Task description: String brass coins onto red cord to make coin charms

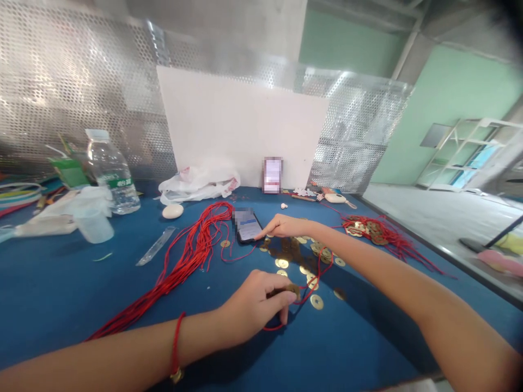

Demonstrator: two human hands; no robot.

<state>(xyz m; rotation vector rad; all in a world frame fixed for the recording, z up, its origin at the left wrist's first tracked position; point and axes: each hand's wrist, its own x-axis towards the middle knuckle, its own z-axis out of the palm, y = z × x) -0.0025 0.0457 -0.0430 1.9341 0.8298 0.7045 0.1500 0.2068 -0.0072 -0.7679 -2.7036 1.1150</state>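
Observation:
My left hand [259,305] is closed, thumb against fingers, around several brass-coloured coins [292,292] with square-looking holes. A red cord [317,280] runs from these coins toward the right. Farther forward, my right hand [281,225] reaches to a black phone [247,224] lying on the table. Its index finger is stretched out to the phone's lower right corner, and nothing shows in its grip; the other fingers are partly hidden. Loose coins [316,301] are scattered between and under my arms. To the left lies a long bundle of red cords [192,250].
A water bottle [112,171], a plastic cup [95,226] and a white plastic bag [200,182] stand at the back left. A second phone [273,175] leans on a white board [245,120]. Coins strung on red cords [371,231] lie at the right edge of the blue table [180,294].

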